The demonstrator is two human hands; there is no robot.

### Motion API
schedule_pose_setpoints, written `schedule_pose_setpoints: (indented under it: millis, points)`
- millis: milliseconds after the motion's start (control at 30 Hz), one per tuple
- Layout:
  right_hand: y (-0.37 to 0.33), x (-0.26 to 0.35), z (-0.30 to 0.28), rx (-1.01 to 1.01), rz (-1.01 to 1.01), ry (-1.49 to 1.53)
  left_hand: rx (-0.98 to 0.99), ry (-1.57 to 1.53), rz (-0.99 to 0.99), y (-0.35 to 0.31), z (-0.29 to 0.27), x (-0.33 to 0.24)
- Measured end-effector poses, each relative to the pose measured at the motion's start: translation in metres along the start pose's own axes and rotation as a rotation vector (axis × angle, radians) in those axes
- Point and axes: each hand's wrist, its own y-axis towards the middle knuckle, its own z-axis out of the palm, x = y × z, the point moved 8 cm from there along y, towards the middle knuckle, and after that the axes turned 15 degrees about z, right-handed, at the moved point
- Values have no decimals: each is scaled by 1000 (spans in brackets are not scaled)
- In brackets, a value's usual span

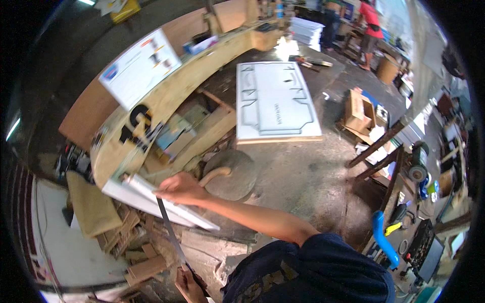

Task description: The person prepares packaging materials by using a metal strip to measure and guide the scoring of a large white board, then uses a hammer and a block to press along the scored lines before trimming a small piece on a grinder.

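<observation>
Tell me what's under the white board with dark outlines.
Along its near edge, a tan layer shows beneath the white board; whether it is a separate sheet, I cannot tell. Everything farther under is covered by the board itself.

Workshop all round: scuffed grey floor (308, 151), light patches spread across middle. Long wooden counter (222, 60) along left, stretching to far end. Light tube (13, 129) glowing far left amid darkness. Cluttered counter (410, 233) near right. Scrap wood (149, 267) strewn near left.

right hand (179, 188) stretches leftward, left hand (189, 286) curls below.
</observation>
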Motion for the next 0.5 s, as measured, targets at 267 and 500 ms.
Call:
schedule_pose_setpoints:
  millis: [267, 500]
  points:
    - [-160, -189, -488, -1172, 734, -735, 234, 88, 75, 112, 156, -31]
    - [-214, -317, -555, -972, 603, -515, 482, -31, 101, 184, 359, -62]
